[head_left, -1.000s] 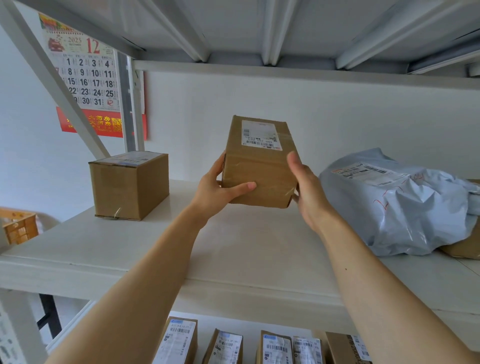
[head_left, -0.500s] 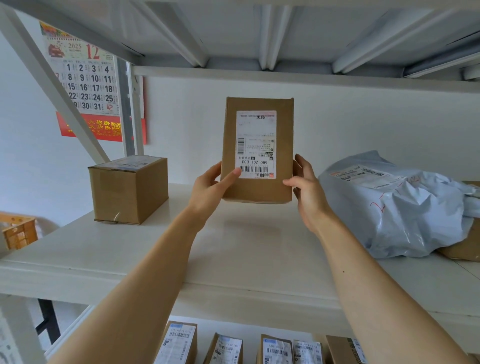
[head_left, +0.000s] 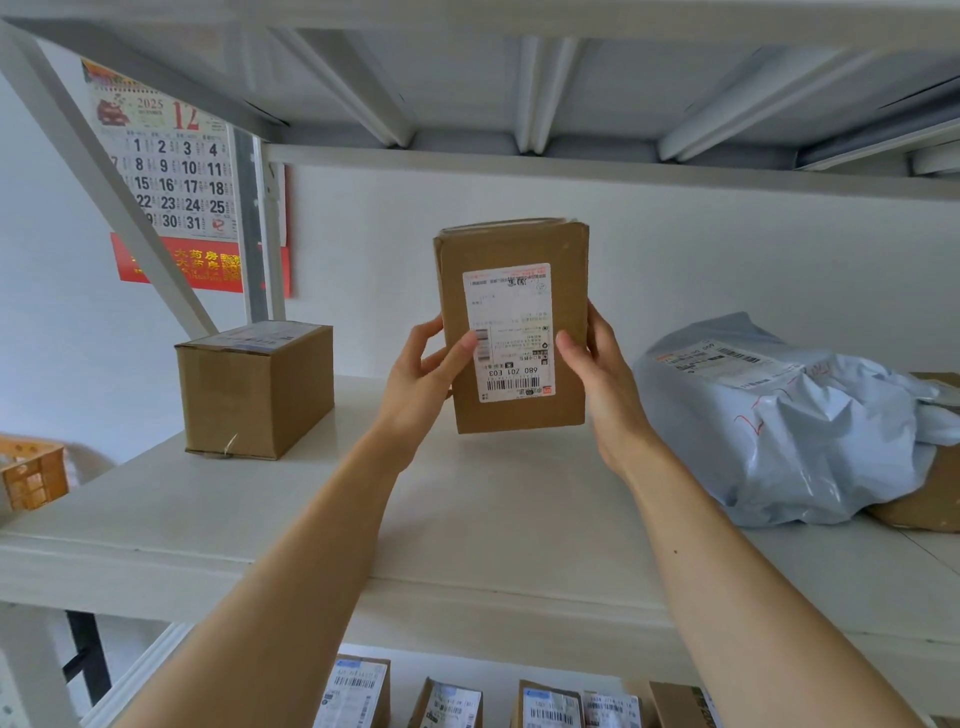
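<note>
A brown cardboard parcel (head_left: 511, 244) stands upright over the middle of the white shelf (head_left: 467, 519), its white shipping label turned toward me and upside down. My left hand (head_left: 423, 382) grips its left edge, thumb on the label side. My right hand (head_left: 597, 371) grips the right edge, thumb on the front. The parcel's bottom edge is at or just above the shelf surface; I cannot tell if it touches.
A second cardboard box (head_left: 254, 389) sits at the shelf's left. A grey plastic mailer bag (head_left: 789, 421) lies at the right on another box. Several labelled parcels (head_left: 519, 701) stand on the shelf below. A wall calendar (head_left: 171, 171) hangs behind the frame.
The parcel went from tilted back to upright with its label facing me, and came slightly lower and nearer. Both hands slid up its sides.
</note>
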